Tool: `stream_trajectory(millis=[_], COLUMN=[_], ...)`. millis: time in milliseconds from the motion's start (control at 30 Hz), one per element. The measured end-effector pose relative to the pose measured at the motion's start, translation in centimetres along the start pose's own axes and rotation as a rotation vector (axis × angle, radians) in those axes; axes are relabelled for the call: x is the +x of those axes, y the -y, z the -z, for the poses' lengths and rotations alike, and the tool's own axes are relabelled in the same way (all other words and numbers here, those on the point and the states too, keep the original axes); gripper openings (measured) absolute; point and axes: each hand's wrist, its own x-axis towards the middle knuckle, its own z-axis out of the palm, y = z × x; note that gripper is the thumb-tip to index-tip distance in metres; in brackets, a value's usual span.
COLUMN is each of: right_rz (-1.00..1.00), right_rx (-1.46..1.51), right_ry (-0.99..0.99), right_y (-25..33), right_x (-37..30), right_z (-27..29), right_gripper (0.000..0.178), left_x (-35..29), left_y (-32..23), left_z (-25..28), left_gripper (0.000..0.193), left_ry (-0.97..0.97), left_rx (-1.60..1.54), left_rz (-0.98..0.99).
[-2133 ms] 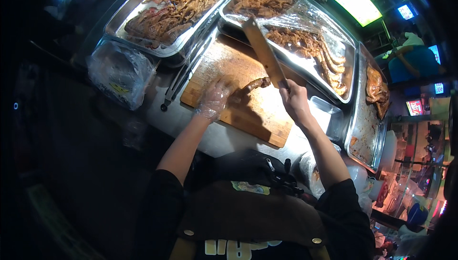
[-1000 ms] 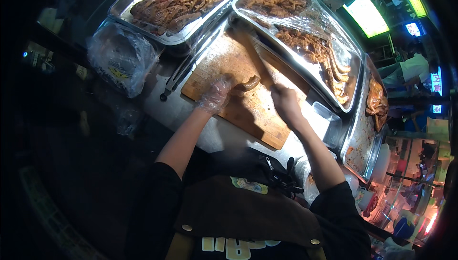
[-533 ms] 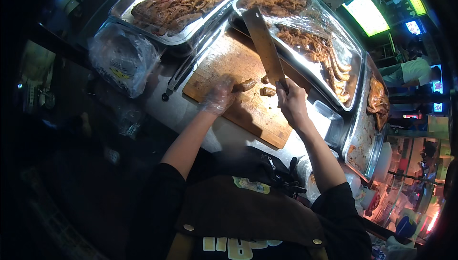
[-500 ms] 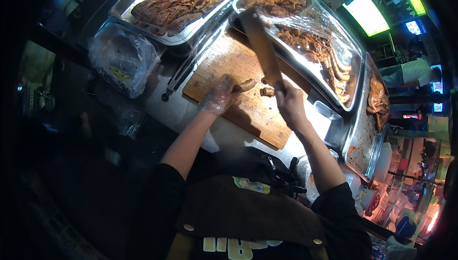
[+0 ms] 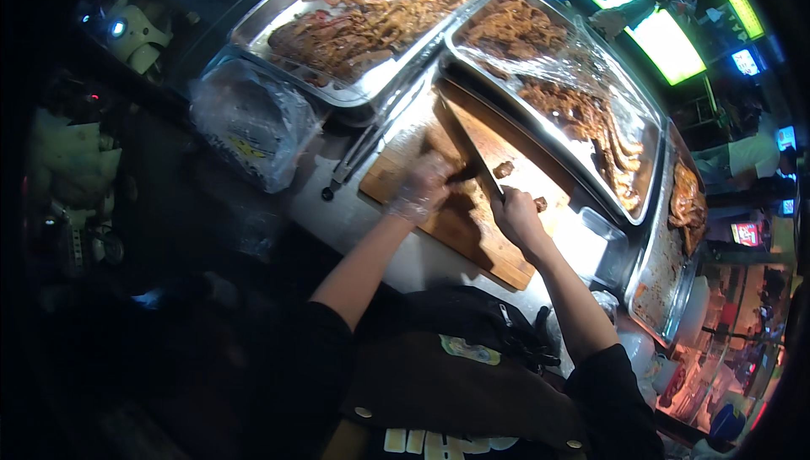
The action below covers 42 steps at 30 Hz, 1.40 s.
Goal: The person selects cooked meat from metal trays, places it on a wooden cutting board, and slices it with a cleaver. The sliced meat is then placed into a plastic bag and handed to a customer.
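Observation:
My right hand (image 5: pixel 516 217) is closed round the handle of a cleaver (image 5: pixel 469 144), whose long blade points away to the upper left and is down at the wooden cutting board (image 5: pixel 390 175). My left hand (image 5: pixel 423 186), in a clear plastic glove, is closed on a brown, sausage-shaped piece of meat (image 5: pixel 461 175) just left of the blade. Shadow and blur hide most of that piece and some fingertips. Right of the blade lies one cut chunk (image 5: pixel 504 170), with another chunk (image 5: pixel 541 204) beside my right hand.
Beyond the board stand a metal tray (image 5: pixel 291 19) of brown cooked food and a second tray (image 5: pixel 564 156), partly under plastic film. At right, a third tray (image 5: pixel 654 295) holds a roasted bird (image 5: pixel 688 198). Tongs (image 5: pixel 348 165) and a plastic bag (image 5: pixel 261 143) lie left; a small metal container (image 5: pixel 601 225) sits right.
The cleaver has come down from its raised position to the board beside the left hand. Cut chunks now lie right of the blade. The whole view has shifted slightly.

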Motion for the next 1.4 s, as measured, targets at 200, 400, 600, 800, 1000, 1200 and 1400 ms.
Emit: stream_trajectory(millis=[200, 400, 600, 800, 1000, 1200, 1400], right_rz=[-0.016, -0.102, 0.223, -0.12, -0.17, -0.669, -0.895], right_rx=[-0.005, 0.2, 0.283, -0.102, 0.205, 0.669, 1.245], right_ry=[0.046, -0.056, -0.275, 0.096, -0.054, -0.296, -0.276], right_y=[-2.0, -1.1, 2.4, 1.5, 0.2, -3.3, -7.4], right_x=[1.0, -0.9, -2.3, -0.7, -4.3, -12.9, -14.4], right_z=[-1.9, 0.1, 3.0, -2.9, -1.8, 1.1, 0.1], right_gripper=[0.023, 0.03, 0.013, 0.024, 0.021, 0.022, 0.026], left_x=[-0.3, -0.2, -0.7, 0.5, 1.7, 6.7, 11.9], left_y=[0.8, -0.7, -0.2, -0.1, 1.3, 2.8, -0.5], left_z=[-1.1, -0.9, 0.5, 2.1, 1.3, -0.3, -5.0], left_gripper=[0.04, 0.039, 0.041, 0.039, 0.03, 0.123, 0.147], left_ry=[-0.045, -0.109, 0.046, 0.21, 0.378, 0.622, 0.846], left_rx=[-0.136, -0.221, 0.001, -0.091, -0.147, 0.044, -0.059], left_rz=[-0.02, 0.101, 0.301, 0.13, 0.223, -0.114, -0.594])
